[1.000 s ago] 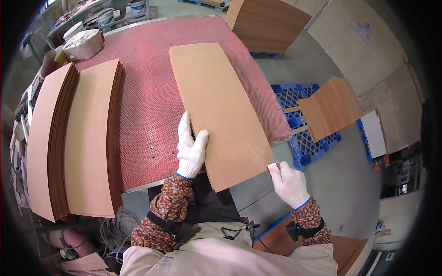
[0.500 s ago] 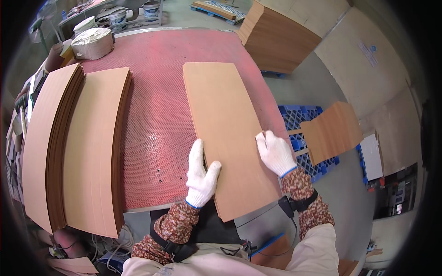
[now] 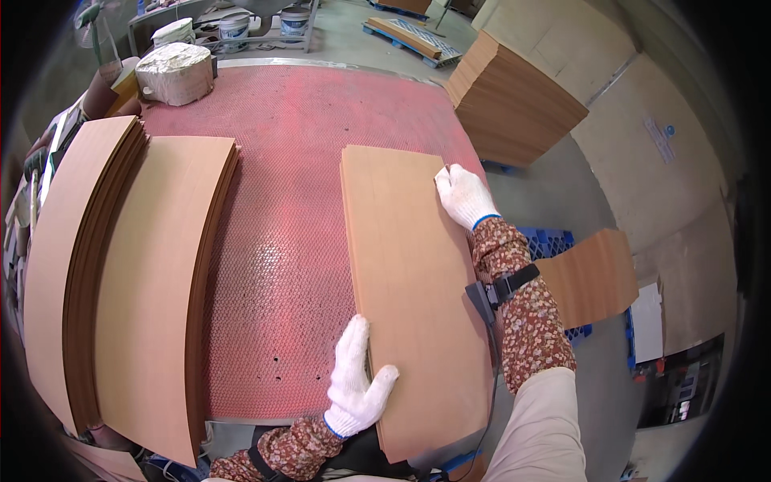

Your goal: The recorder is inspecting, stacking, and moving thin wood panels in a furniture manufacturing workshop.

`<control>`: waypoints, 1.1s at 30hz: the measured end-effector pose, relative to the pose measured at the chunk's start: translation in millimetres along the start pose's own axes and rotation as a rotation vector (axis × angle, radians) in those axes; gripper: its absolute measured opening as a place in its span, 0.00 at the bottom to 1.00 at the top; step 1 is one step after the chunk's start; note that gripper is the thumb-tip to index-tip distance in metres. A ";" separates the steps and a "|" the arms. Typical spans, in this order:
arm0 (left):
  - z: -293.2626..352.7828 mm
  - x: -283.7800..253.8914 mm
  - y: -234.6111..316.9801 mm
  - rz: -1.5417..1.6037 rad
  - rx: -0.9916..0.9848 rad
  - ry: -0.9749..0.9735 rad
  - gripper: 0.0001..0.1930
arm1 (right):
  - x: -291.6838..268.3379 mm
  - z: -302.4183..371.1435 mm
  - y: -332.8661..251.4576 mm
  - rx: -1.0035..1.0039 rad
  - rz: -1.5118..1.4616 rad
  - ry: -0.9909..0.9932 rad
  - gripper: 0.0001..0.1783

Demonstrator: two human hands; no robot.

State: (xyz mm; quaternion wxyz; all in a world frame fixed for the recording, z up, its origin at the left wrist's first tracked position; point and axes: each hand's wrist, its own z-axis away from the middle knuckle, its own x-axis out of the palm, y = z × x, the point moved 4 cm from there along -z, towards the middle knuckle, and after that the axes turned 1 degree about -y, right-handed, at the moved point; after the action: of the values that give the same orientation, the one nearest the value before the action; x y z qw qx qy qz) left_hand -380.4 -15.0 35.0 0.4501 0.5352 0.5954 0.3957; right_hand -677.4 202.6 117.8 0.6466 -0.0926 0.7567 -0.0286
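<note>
A stack of thin wooden panels [image 3: 422,305] lay along the right edge of the red desk [image 3: 277,217], overhanging the front. The gloved left hand [image 3: 359,387], grip released, touched its left side; the right hand [image 3: 467,196], grip clenched, contents hidden, met its far right corner. Two similar stacks [image 3: 157,281] lined the desk's left edge.

The red, mesh-topped table [image 3: 281,201] is carrying a right-hand stack [image 3: 414,297] of thin brown panels; the near end of the right-hand stack is projecting past the table's near edge; an inner panel stack [image 3: 165,265] is lying left of the right-hand stack, across a bare stretch of red; an outer panel stack [image 3: 68,257] is lying farther left of it; a silvery wrapped bundle [image 3: 174,74] is sitting beyond and left of the right-hand stack; a metal rim [image 3: 353,67] is running beyond the right-hand stack.
</note>
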 end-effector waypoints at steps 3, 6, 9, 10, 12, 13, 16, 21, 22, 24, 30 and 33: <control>2.9 0.7 1.8 0.006 -0.019 0.009 0.40 | 5.5 -24.9 1.0 -0.011 -0.005 -0.024 0.25; 6.0 1.9 -0.8 0.006 -0.006 0.029 0.40 | 9.0 -46.6 -2.9 -0.015 0.007 0.001 0.24; 5.5 0.2 1.3 0.007 -0.012 0.033 0.40 | 11.1 -64.8 -7.4 -0.013 0.009 0.003 0.24; 5.4 0.4 1.9 0.005 -0.013 0.027 0.40 | 11.2 -70.8 -7.7 -0.020 0.009 0.004 0.24; 4.2 0.5 2.3 0.004 -0.006 0.032 0.39 | 13.6 -82.5 -6.2 -0.029 0.025 0.007 0.23; 4.0 0.7 2.7 0.005 0.000 0.029 0.39 | 16.4 -86.8 -4.5 -0.039 0.021 0.005 0.23; 4.1 5.2 -0.2 -0.003 0.038 0.044 0.39 | 15.8 -90.8 0.7 -0.029 0.049 -0.028 0.23; -1.0 2.1 -0.3 -0.030 0.045 0.031 0.39 | 13.5 -60.1 -5.4 -0.018 0.071 -0.035 0.23; -3.0 -0.2 1.0 -0.004 0.030 0.038 0.38 | 9.9 -49.1 -7.7 -0.029 0.075 -0.028 0.23; 0.7 -1.3 -1.8 -0.015 0.034 0.049 0.39 | 8.0 -15.3 -9.3 -0.039 0.074 -0.023 0.24; -0.5 6.0 -6.9 -0.013 0.051 0.052 0.38 | -18.0 112.0 2.5 0.027 0.038 -0.079 0.25; -1.3 3.9 -11.2 -0.031 0.044 0.060 0.37 | -33.5 179.9 -10.6 -0.051 0.005 -0.110 0.24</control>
State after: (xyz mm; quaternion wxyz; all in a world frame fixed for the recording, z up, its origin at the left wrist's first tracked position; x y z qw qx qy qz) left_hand -384.9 -12.3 24.3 0.4261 0.5237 0.6254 0.3912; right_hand -494.4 211.8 122.9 0.6848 -0.1086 0.7206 -0.0024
